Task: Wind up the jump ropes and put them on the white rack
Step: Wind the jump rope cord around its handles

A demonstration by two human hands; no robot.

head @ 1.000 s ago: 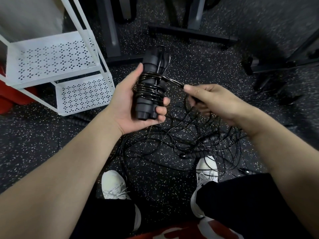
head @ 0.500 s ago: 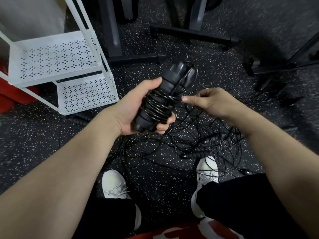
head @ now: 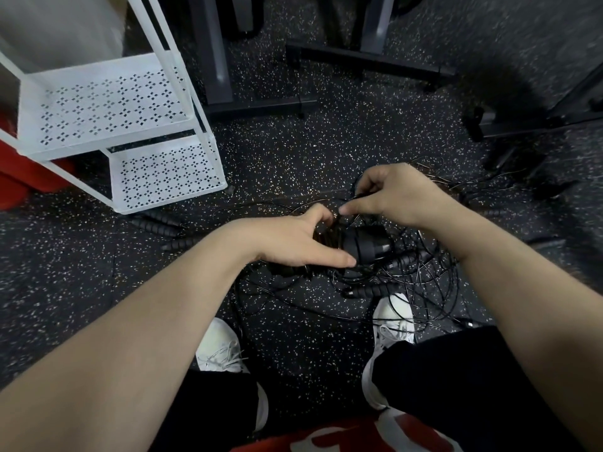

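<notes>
left hand (head: 293, 243) curled around black jump rope handles (head: 365, 244) wound with cord; right hand (head: 391, 195) pinches a loose cord (head: 354, 197) just above, white rack (head: 130, 125) nearby.

Black jump-rope handles (head: 365, 244) bound in wound cord, lying sideways, loose black ropes (head: 408, 282) tangled on the floor, white perforated rack (head: 107, 102) upright at upper left

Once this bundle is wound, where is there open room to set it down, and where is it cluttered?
Both perforated shelves of the white rack show bare: the upper one and the lower one. Bare floor lies between the rack and the dark frame bases. Crowded: the rope tangle under the hands and around the right shoe.
</notes>
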